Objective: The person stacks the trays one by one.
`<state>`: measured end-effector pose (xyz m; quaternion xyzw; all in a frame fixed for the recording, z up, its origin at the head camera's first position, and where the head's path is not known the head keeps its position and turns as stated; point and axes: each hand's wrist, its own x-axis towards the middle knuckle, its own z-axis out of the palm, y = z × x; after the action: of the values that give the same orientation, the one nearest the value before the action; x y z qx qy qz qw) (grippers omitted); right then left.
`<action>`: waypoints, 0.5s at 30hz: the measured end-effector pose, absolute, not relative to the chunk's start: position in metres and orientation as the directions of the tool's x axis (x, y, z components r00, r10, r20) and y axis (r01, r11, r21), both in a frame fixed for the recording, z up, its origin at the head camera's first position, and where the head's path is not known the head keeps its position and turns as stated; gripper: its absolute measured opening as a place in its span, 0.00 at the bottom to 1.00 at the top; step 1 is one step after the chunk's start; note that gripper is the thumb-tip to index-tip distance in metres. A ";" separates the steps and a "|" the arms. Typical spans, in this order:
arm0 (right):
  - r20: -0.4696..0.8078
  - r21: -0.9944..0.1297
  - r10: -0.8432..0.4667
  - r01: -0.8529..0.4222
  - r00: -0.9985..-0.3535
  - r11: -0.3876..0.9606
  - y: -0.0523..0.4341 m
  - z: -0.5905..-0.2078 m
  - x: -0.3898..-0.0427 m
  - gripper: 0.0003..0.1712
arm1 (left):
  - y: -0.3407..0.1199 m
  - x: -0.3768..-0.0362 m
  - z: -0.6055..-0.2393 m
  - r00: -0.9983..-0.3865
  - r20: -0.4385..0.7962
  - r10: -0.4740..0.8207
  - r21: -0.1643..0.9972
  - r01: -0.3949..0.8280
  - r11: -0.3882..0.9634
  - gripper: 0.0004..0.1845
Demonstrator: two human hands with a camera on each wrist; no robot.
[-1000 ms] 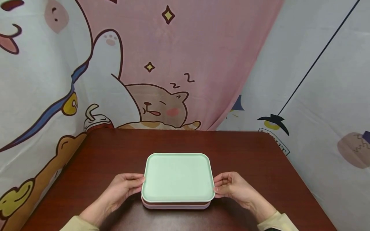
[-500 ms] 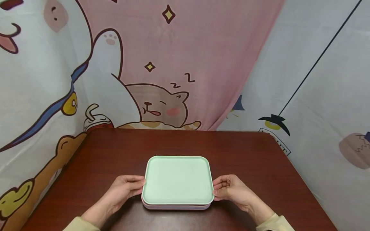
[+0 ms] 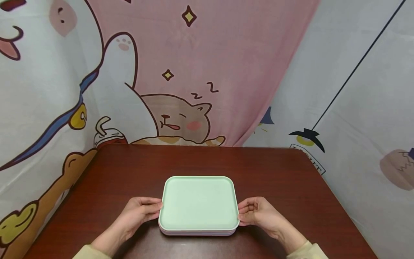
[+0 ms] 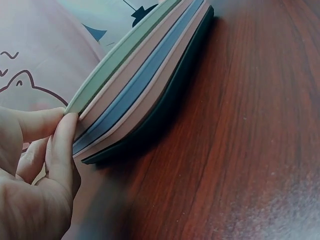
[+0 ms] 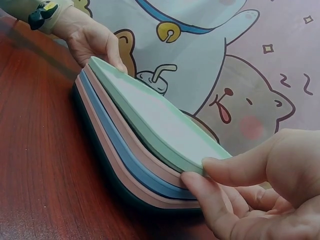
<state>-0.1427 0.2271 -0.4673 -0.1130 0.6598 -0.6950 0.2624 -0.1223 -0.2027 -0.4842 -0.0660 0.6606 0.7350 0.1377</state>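
Observation:
A mint green tray (image 3: 198,203) lies on top of a stack of trays (image 3: 197,233) on the dark wooden table (image 3: 284,180). My left hand (image 3: 157,207) pinches the green tray's left edge between thumb and fingers. My right hand (image 3: 241,213) pinches its right edge in the same way. The left wrist view shows my left hand (image 4: 65,125) on the green rim (image 4: 125,55), above pink, blue, pink and dark green layers (image 4: 150,85). From the right wrist camera I see my right hand (image 5: 210,172) gripping the green tray (image 5: 150,115) at its near corner.
Cartoon-printed cloth (image 3: 181,72) hangs close behind the table and along its left and right sides. Bare tabletop surrounds the stack, with the widest stretch beyond it towards the back edge (image 3: 200,145).
The green tray has come down: a gap showed between it and the stack a second ago, and now it lies flush on top. Both hands kept their hold and sank with it.

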 end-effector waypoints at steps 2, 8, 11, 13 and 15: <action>-0.188 -0.977 -0.511 0.214 -0.839 0.008 0.227 -0.467 -0.142 0.20 | -0.202 -0.122 -0.485 -0.954 -0.282 0.103 0.952 -0.292 -0.090 0.21; -0.185 -0.978 -0.500 0.207 -0.846 0.011 0.226 -0.467 -0.141 0.20 | -0.201 -0.122 -0.486 -0.955 -0.286 0.078 0.952 -0.293 -0.087 0.22; -0.178 -0.981 -0.486 0.193 -0.856 0.020 0.225 -0.467 -0.141 0.21 | -0.201 -0.121 -0.487 -0.956 -0.289 0.050 0.954 -0.292 -0.074 0.23; -0.177 -0.982 -0.471 0.185 -0.864 0.030 0.223 -0.468 -0.141 0.21 | -0.202 -0.121 -0.486 -0.957 -0.289 0.035 0.955 -0.291 -0.065 0.23; -0.178 -0.983 -0.454 0.179 -0.873 0.042 0.223 -0.468 -0.140 0.21 | -0.202 -0.120 -0.486 -0.958 -0.287 0.027 0.956 -0.288 -0.056 0.23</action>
<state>-0.1401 0.2226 -0.4681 -0.1006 0.6838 -0.6847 0.2311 -0.1200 -0.2018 -0.4861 -0.0960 0.6783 0.7202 0.1093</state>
